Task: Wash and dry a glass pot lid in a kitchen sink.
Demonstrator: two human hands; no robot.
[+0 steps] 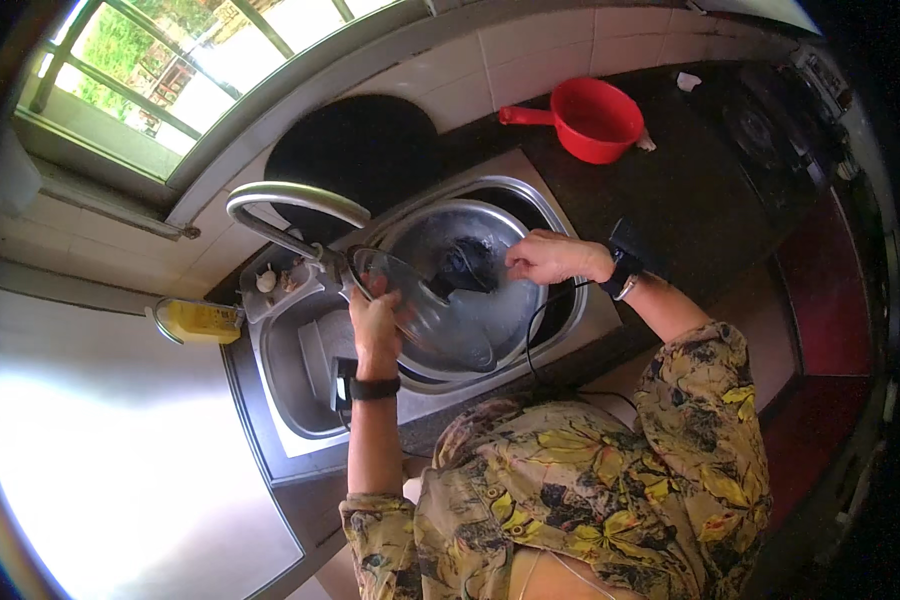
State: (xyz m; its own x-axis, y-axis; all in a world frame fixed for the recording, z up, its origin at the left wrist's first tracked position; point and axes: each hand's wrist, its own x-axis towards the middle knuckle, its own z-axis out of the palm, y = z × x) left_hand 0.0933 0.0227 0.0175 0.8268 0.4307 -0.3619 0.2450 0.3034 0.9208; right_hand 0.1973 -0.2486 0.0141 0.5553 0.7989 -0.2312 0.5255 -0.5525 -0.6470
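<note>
My left hand (376, 319) grips the near-left rim of a clear glass lid or bowl (435, 330), which is tilted over a large round metal basin (420, 225). The basin stands in the right bowl of a stainless steel sink (574, 322). My right hand (547, 257) is curled above the basin's right side; whether it holds anything small cannot be told. Between the hands, a dark shape (465, 266) shows in the basin, too unclear to name. The curved metal faucet (300, 191) arches over at the left of the basin.
A red plastic dipper (598, 124) stands on the dark counter behind the sink. Left of the faucet, a small tray (300, 292) holds garlic (266, 280). A bottle of yellow liquid (202, 321) lies near the left sink bowl (292, 375). A large black round object (352, 142) leans by the wall.
</note>
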